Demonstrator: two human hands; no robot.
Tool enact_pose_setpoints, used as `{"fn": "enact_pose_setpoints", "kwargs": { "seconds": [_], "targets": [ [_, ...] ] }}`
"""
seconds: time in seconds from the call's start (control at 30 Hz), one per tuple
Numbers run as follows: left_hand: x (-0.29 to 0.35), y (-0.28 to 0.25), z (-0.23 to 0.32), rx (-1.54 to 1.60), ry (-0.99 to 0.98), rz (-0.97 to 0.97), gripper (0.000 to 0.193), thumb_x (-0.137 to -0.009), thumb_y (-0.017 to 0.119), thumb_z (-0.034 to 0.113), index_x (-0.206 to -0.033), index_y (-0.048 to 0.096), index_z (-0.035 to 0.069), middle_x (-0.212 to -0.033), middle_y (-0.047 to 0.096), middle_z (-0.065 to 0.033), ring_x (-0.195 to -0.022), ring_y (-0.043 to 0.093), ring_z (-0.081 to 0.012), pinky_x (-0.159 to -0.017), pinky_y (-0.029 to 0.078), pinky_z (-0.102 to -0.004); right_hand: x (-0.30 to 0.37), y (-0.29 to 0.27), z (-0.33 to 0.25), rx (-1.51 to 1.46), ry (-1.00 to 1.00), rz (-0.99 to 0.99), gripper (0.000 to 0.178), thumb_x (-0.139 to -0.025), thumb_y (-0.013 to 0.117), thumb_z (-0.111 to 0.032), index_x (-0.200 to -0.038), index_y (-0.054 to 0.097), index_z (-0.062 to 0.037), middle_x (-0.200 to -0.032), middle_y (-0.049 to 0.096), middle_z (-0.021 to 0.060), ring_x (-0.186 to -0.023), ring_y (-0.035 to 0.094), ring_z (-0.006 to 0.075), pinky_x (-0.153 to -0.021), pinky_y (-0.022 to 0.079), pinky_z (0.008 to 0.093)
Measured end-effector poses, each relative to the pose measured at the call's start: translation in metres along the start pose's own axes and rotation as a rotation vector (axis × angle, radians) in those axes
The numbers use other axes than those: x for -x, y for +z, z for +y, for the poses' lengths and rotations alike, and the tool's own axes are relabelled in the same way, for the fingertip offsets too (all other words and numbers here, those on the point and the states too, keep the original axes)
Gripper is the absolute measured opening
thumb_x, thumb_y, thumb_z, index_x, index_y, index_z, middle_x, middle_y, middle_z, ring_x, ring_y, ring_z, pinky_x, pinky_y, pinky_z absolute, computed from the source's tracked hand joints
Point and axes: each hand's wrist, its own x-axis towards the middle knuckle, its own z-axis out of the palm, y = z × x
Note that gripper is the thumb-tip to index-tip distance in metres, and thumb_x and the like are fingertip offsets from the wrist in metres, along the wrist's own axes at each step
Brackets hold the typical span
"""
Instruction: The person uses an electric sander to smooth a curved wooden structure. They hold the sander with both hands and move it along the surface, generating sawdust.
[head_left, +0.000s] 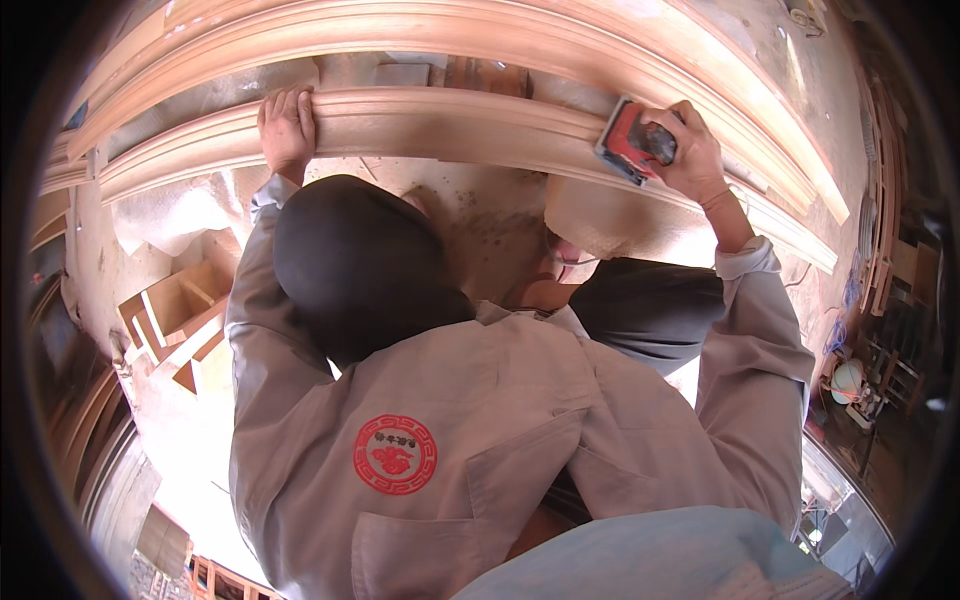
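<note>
Clenched R hand (690, 152) held red/blk sander (626, 138) on wood moulding (450, 130); L hand (287, 128) lay unclenched, left; lettered red badge (393, 459) showed.

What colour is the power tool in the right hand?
The power tool is red and black; it shows best in the head view.

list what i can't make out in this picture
All in the head view:
Underside of the red-and-black sander: hidden by its own body.
Palm of the right grip: hidden by the back of the hand.
Palm of the left grip: hidden likewise.
Upper wooden mouldings: partly cut off by the picture's top edge.
Clutter at far right: too dark and small to sort out.
</note>
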Motion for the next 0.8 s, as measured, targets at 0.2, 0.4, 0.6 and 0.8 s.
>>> {"fn": "enact_pose_setpoints", "kwargs": {
  "seconds": [0.2,0.4,0.6,0.8],
  "targets": [
    [0.001,0.005,0.0,-0.018,-0.017,0.006,0.025,-0.103,0.05,0.026,-0.109,0.07,0.011,-0.111,0.07,-0.0067,-0.112,0.061,-0.0302,-0.107,0.04,-0.0446,-0.061,0.026,-0.116,0.065,-0.206,0.012,0.053,-0.068,0.077,-0.01,-0.117,0.066,-0.0291,-0.114,0.055,0.0073,-0.111,0.06,0.0312,-0.085,0.059,0.0447],
    [0.0,0.01,-0.002,0.029,-0.018,0.045,0.026,-0.104,0.05,0.028,-0.11,0.071,0.012,-0.114,0.071,-0.0047,-0.111,0.061,-0.0281,-0.107,0.039,-0.0429,-0.116,0.048,-0.212,0.075,-0.318,-0.016,0.053,-0.072,0.074,-0.011,-0.121,0.065,-0.0301,-0.117,0.054,0.0131,-0.111,0.058,0.0356,-0.081,0.057,0.0462],
    [0.003,0.003,-0.005,0.061,-0.024,0.015,0.027,-0.104,0.051,0.027,-0.111,0.072,0.013,-0.115,0.071,-0.0052,-0.113,0.061,-0.0291,-0.108,0.039,-0.0427,-0.14,0.055,-0.247,0.048,-0.355,-0.096,0.056,-0.073,0.073,-0.009,-0.123,0.064,-0.0309,-0.12,0.053,0.0161,-0.113,0.057,0.0375,-0.084,0.056,0.047],
    [0.002,0.007,-0.009,0.06,0.004,0.038,0.027,-0.104,0.05,0.027,-0.111,0.072,0.013,-0.115,0.071,-0.0048,-0.114,0.06,-0.0297,-0.108,0.039,-0.0431,-0.083,0.038,-0.169,0.08,-0.228,-0.048,0.063,-0.07,0.077,-0.006,-0.126,0.062,-0.0314,-0.122,0.051,0.0127,-0.113,0.056,0.0384,-0.088,0.055,0.0487]
  ]
}}
